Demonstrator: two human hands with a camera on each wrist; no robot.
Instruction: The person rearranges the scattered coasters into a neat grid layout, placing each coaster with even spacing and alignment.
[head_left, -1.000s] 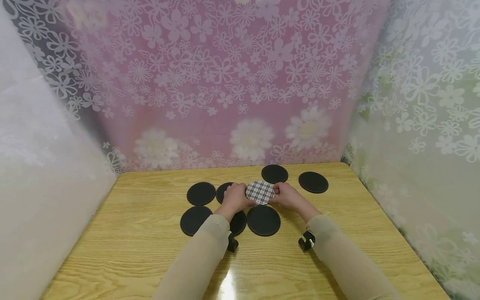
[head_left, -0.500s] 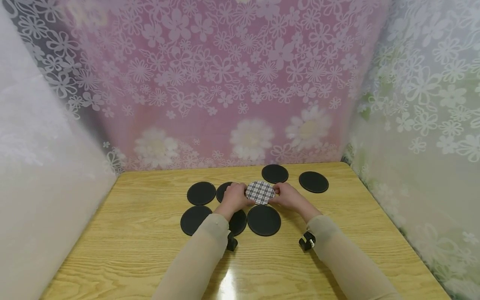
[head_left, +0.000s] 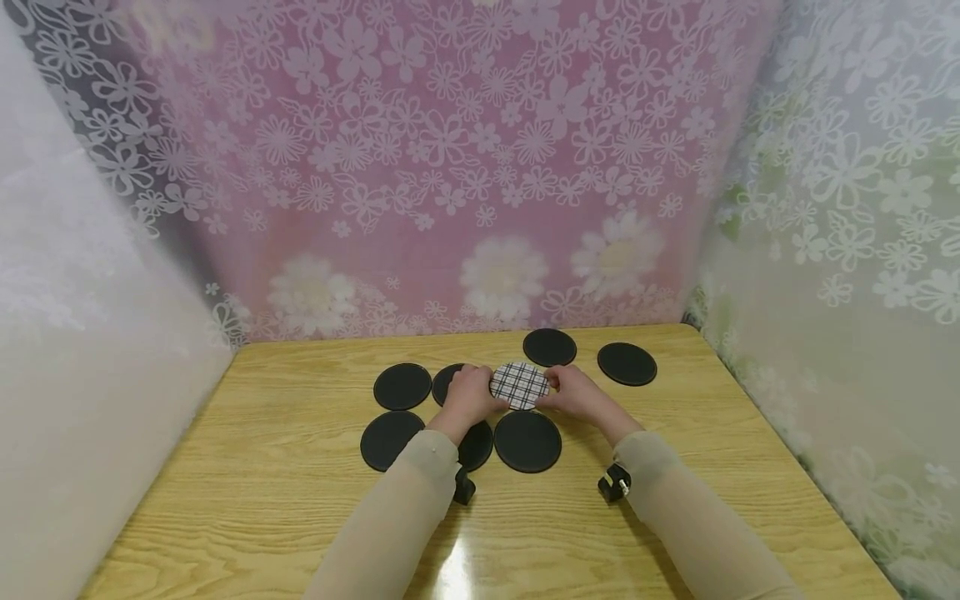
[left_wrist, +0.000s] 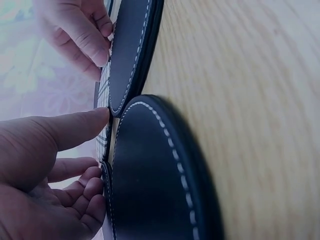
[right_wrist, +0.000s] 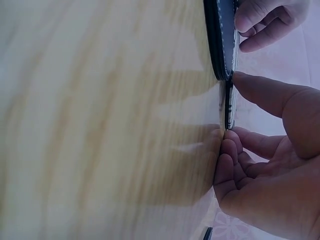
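A round coaster with a white and black plaid face [head_left: 520, 385] lies among black coasters near the back of the table. My left hand [head_left: 470, 396] holds its left edge, thumb at the near side and fingers curled at the far side. Opposite, my right hand [head_left: 577, 395] holds the right edge the same way. Just in front of the plaid coaster is a black coaster [head_left: 527, 442] with white stitching. My left hand and sleeve partly cover two more black coasters [head_left: 446, 383]. In the right wrist view, the right thumb [right_wrist: 270, 92] touches the coaster's edge.
Two black coasters [head_left: 402, 387] [head_left: 390, 439] lie at the left. Another black coaster [head_left: 550, 347] sits behind the plaid one, and one more black coaster [head_left: 627, 364] is at the back right. The wooden table [head_left: 247, 492] meets floral cloth walls [head_left: 495, 167] at the back and sides.
The plaid coaster has shifted very slightly to the left between my hands. Both hands keep their hold, and the black coasters stay where they were.
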